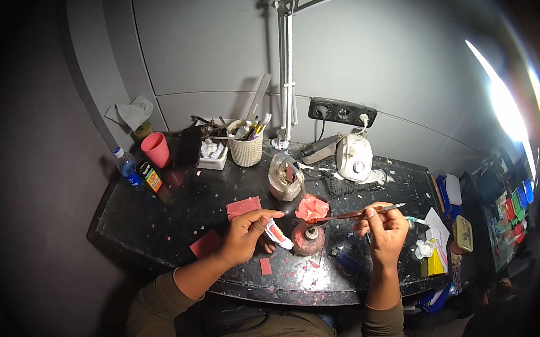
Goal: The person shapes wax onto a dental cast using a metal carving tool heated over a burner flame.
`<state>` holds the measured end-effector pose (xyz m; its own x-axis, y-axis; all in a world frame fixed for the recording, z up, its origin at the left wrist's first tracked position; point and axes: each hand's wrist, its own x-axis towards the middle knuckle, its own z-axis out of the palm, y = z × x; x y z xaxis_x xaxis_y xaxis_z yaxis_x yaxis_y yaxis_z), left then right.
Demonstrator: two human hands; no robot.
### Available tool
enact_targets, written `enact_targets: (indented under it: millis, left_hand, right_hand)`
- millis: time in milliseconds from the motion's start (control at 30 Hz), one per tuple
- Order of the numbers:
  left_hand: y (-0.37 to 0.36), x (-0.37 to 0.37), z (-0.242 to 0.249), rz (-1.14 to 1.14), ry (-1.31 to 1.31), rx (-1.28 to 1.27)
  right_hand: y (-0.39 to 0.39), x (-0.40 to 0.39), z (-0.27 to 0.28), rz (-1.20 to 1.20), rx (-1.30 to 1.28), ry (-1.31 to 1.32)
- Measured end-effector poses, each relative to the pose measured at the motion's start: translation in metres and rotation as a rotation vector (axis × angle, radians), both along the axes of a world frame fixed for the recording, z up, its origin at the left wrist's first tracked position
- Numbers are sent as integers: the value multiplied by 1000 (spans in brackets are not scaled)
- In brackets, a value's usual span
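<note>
My left hand [243, 238] is closed around a white dental cast [278, 236] with pink wax on it, the index finger stretched out above. In my right hand [387, 235] a wax knife [347, 216] is pinched between thumb and fingers, pointing left. Its tip overlaps a small pan of crumpled pink wax [312, 207]. Right below the pan stands a round, wax-smeared spirit burner [308, 240]. Pink wax sheets [206, 245] lie beside and behind my left hand, and a small wax square [266, 266] sits in front of it. A dark blue lighter [345, 260] lies between burner and right wrist.
Behind the pan is a cloudy container [284, 180]. Farther back stand a woven tool basket [245, 150], a lamp arm [284, 73] and a white device [354, 158]. A pink cup [156, 149] and bottle [127, 166] are left; a yellow-white box [437, 251] is right.
</note>
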<state>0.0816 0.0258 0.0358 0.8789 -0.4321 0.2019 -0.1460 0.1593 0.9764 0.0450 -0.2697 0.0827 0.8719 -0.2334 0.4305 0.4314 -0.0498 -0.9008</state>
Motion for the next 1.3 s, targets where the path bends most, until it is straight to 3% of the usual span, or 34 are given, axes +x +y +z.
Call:
enact_targets:
  millis: [33,167,433,567,1300]
  left_hand:
    - [0,0,0,1,-4,-4]
    - [1,0,1,8,-13,-14]
    - [1,1,-3,3,-29,-11]
    - [1,1,0,16,-15,-5]
    - [-2,-3,-3,-196,15,-10]
  right_hand:
    - [-2,0,1,1,-1,1]
    - [-16,6,6,158,450,37]
    - [-26,3,7,158,419,296]
    - [-26,1,9,268,407,361]
    - [-6,-7,4,152,148,263]
